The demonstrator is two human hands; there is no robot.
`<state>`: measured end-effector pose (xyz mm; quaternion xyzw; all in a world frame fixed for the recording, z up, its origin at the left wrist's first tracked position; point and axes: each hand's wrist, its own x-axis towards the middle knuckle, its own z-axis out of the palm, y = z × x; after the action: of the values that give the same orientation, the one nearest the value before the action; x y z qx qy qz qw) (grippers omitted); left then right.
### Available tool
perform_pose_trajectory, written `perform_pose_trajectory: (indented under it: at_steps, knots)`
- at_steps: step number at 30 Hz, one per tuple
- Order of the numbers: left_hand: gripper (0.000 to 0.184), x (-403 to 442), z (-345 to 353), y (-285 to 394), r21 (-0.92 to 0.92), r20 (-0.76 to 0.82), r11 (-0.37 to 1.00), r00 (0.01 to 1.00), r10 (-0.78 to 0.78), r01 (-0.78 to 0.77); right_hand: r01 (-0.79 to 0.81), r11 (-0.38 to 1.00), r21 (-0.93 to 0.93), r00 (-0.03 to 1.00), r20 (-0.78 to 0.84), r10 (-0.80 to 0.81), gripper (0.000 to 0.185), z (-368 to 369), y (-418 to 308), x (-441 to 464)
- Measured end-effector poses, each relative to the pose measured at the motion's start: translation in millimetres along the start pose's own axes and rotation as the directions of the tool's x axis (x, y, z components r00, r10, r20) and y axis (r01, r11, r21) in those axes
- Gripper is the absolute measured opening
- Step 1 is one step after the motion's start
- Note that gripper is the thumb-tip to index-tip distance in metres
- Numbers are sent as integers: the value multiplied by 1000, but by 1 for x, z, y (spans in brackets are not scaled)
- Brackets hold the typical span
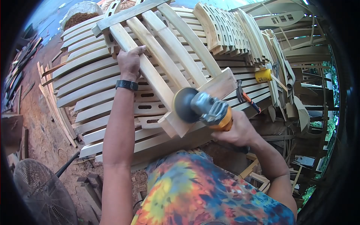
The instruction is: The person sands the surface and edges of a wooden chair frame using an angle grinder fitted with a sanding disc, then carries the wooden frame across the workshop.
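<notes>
As the right hand [240, 129] clamps its fingers on a sander [212, 108] mid-picture, the left hand [129, 63] wraps 1 slat [153, 80] of the wooden panel [222, 84], upper centre; 4 slats look joined, sanding's extent unclear.

No readable text, no legible labels, brands or numbers, no signs

Woodworking shop: stacked curved slats [86, 90], slotted boards [225, 28], hammer [245, 98] and disc power tool [210, 108] show it (dirt floor [41, 135], too).
</notes>
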<state>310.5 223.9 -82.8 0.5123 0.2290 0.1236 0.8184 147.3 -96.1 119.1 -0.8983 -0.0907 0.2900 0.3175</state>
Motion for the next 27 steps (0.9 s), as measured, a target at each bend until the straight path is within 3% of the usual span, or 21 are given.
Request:
perform_pose_trajectory:
  at_steps: [11,21,27]
  knots:
    - [31,-5,1,1,-18,16,999,999,35,-35,-4,997,-83,1000,13,5,54,9,-2,11]
    - [26,-7,3,2,-36,35,999,999,32,-31,-60,980,-189,973,-232,15,51,-24,26,8]
    - [25,-4,-1,-1,-34,48,999,999,20,-18,-225,936,-272,899,-427,92,49,-56,42,1]
